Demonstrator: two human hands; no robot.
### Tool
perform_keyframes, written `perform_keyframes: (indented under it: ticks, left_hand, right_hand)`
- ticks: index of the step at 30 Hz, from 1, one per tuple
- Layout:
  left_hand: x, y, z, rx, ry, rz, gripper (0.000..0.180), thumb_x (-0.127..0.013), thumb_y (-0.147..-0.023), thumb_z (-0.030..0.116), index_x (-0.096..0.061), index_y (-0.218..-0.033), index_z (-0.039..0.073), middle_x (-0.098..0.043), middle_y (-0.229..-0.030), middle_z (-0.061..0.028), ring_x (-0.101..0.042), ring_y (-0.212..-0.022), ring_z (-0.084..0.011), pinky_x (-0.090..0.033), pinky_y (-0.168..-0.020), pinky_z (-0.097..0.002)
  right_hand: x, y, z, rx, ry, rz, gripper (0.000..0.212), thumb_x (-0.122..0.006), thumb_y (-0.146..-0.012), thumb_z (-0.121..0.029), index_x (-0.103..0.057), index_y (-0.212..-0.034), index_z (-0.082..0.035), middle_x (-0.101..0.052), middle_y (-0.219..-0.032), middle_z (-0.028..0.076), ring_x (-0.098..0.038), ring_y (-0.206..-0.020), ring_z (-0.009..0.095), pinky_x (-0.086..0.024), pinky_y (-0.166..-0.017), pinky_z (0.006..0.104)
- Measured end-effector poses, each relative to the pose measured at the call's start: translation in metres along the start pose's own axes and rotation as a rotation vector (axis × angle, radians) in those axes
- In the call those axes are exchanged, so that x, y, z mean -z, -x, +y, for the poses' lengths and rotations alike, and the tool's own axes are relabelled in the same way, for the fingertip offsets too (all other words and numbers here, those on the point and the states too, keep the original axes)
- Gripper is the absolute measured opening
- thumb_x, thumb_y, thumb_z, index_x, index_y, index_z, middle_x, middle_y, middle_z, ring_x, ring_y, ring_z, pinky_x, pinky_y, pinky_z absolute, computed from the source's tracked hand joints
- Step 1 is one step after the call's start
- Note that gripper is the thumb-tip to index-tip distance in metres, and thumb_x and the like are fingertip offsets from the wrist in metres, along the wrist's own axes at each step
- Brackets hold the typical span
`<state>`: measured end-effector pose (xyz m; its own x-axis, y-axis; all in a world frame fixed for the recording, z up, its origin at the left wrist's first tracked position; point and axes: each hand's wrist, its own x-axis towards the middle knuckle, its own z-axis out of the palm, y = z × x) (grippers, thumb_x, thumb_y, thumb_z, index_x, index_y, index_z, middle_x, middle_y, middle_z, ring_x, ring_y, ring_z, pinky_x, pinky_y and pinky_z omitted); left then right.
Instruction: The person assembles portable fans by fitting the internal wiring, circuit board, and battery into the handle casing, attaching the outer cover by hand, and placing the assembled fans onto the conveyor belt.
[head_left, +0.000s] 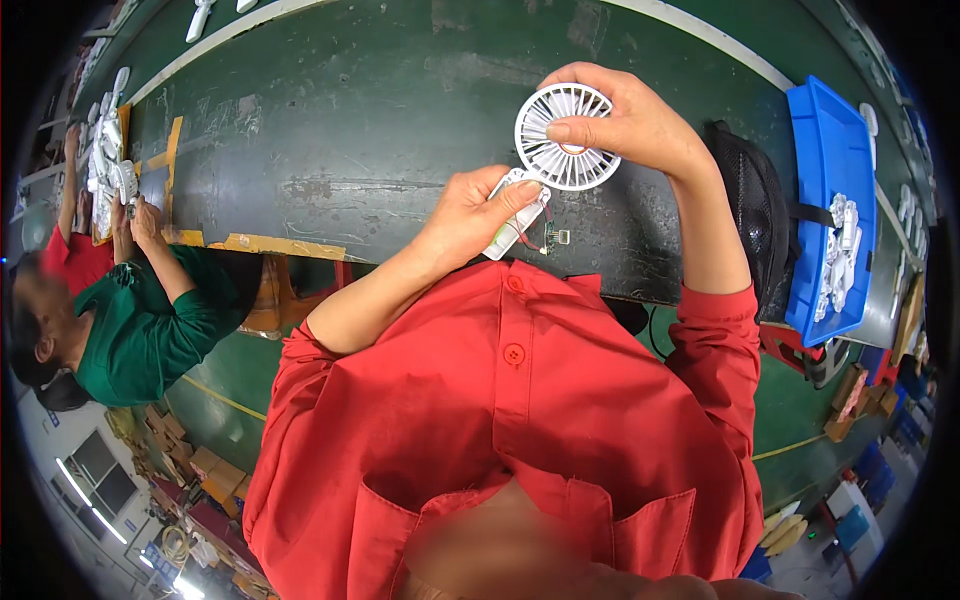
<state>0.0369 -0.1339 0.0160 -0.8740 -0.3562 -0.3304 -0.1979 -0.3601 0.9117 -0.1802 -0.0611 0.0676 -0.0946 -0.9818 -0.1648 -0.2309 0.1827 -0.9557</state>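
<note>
A white handheld fan [548, 165] is between my two hands, above the near part of the dark green table. My right hand [625, 120] grips its round slatted head, with the thumb across the front and the fingers behind the rim. Round the fan's handle, my left hand [470, 210] is closed, its thumb on the handle near the head. The handle's inside shows, with thin wires coming out of it. A small circuit board [558, 238] hangs or lies beside the handle at the wires' end; I cannot tell which.
A blue bin [800, 200] with several white parts [842, 250] stands at the right, beside a black mesh bag [750, 210]. At the left, a person in green [150, 320] works near a pile of white fan parts [105, 170]. Yellow tape [280, 244] lines the table edge.
</note>
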Motion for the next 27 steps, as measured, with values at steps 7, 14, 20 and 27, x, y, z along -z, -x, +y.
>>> perform_keyframes:
  ticks: [7, 14, 20, 27]
  left_hand:
    - [0.013, -0.016, 0.005, 0.270, 0.276, -0.119, 0.024, -0.060, -0.089, 0.022, -0.061, -0.097, -0.001, -0.065, -0.085, -0.0104, -0.066, -0.070, -0.0185, -0.056, -0.064, -0.0298]
    - [0.019, -0.018, 0.012, 0.270, 0.538, -0.035, 0.024, -0.059, -0.090, 0.022, -0.059, -0.097, -0.002, -0.065, -0.085, -0.0134, -0.066, -0.075, -0.0215, -0.057, -0.070, -0.0354]
    - [0.037, -0.025, 0.000, 0.316, 0.842, 0.014, 0.028, -0.059, -0.090, 0.027, -0.056, -0.104, 0.003, -0.065, -0.094, -0.0141, -0.066, -0.081, -0.0269, -0.056, -0.072, -0.0385]
    - [0.023, -0.029, -0.006, 0.266, 0.850, -0.018, 0.032, -0.058, -0.090, 0.025, -0.054, -0.109, -0.001, -0.065, -0.096, -0.0126, -0.064, -0.091, -0.0252, -0.054, -0.081, -0.0390]
  right_hand:
    - [0.010, -0.035, 0.014, 0.004, 0.106, -0.165, 0.045, -0.073, -0.076, -0.034, -0.061, -0.104, -0.001, -0.066, -0.088, 0.006, -0.061, -0.080, 0.012, -0.049, -0.073, 0.0255]
    - [-0.008, -0.046, 0.038, -0.014, -0.188, 0.240, 0.035, -0.062, -0.087, -0.025, -0.058, -0.112, -0.001, -0.065, -0.092, 0.005, -0.058, -0.080, 0.010, -0.048, -0.073, 0.0249]
    - [-0.065, 0.017, 0.057, 0.357, 0.215, 0.553, 0.032, -0.066, -0.075, 0.002, -0.060, -0.106, -0.001, -0.064, -0.093, 0.008, -0.059, -0.077, 0.014, -0.045, -0.062, 0.0235]
    - [-0.079, 0.013, 0.046, 0.581, 0.385, 0.640, 0.036, -0.065, -0.069, 0.006, -0.062, -0.103, -0.004, -0.065, -0.090, 0.010, -0.061, -0.079, 0.025, -0.050, -0.069, 0.0335]
